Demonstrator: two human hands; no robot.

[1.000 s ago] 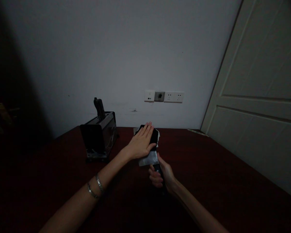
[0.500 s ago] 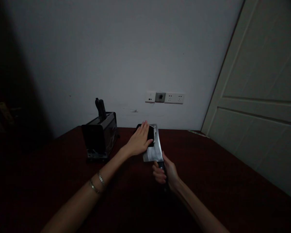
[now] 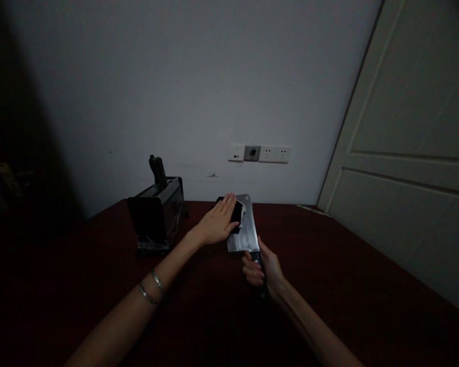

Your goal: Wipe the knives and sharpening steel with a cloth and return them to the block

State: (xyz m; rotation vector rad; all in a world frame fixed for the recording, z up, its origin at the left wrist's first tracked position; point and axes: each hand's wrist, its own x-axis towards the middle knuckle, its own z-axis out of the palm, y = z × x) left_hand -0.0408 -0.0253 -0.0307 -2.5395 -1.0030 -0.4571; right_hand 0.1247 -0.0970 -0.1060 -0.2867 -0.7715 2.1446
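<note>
My right hand (image 3: 265, 267) is wrapped round the black riveted handle (image 3: 258, 261) of a cleaver (image 3: 249, 232). Its wide metal blade points away from me, with a small hole near the far corner. Across the left part of the blade lies my left hand (image 3: 219, 220), palm down with fingers stretched out. Under that palm is a black cloth-like piece (image 3: 236, 213) with a whitish edge, pressed against the blade. Most of this piece is hidden by the hand, so its exact kind cannot be made out.
A dark knife block (image 3: 155, 214) stands on the reddish-brown table (image 3: 309, 244) to the left, with black handles (image 3: 158, 171) sticking out of its top. Behind is a pale wall with sockets (image 3: 274, 154). A panelled door (image 3: 413, 178) borders the table's right side.
The cleaver has shifted slightly to the right, and more of its blade shows beside the black piece. My left hand has stayed flat on that piece, moving only a little.
</note>
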